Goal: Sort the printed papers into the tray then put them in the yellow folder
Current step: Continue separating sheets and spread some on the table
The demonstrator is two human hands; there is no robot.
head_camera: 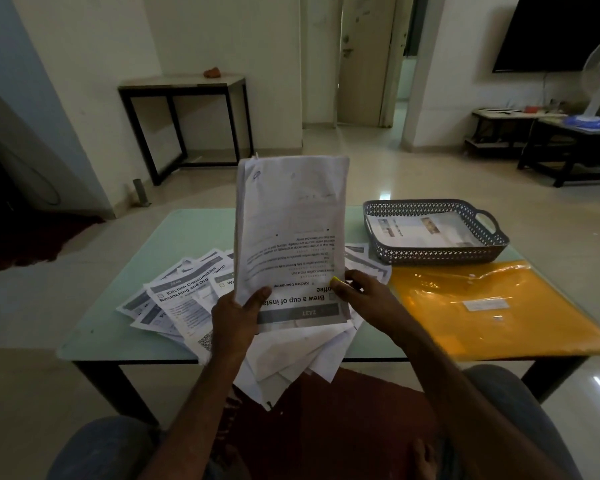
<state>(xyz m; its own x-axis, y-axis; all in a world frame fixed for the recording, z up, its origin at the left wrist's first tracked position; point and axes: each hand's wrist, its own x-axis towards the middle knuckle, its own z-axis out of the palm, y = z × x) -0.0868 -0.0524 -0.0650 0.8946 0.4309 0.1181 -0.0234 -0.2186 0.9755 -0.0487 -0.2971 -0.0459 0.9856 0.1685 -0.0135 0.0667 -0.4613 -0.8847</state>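
Sorting step: the left hand (236, 317) and right hand (364, 296) are holding a stack of printed papers (291, 230) upright over the bench (194, 230), fingers (257, 296) gripping its lower corners, while loose papers (184, 292) are lying fanned beneath. The next move is likely calling for carrying the stack rightward to the tray (430, 252), which is holding some sheets, and laying it flat inside. The yellow folder (492, 306) is lying just in front of the tray.
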